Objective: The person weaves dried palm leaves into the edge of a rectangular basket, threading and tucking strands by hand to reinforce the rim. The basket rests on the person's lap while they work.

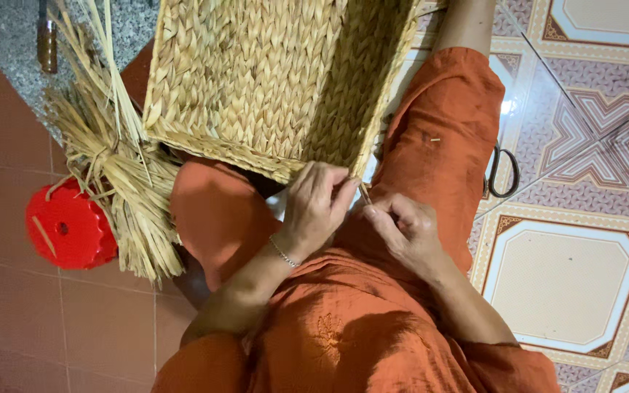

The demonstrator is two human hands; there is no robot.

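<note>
— What are the hands doing?
— The left hand (316,206) pinches the near rim of a woven basket (271,80). The right hand (402,229), just beside it, is closed on a thin straw strand (365,193) that runs up to that rim.
— And around them?
— Scissors (502,173) lie on the patterned floor (569,284) beyond the right hand. Left of the left hand, a straw bundle (114,175) leans over a red stool (67,227).
</note>
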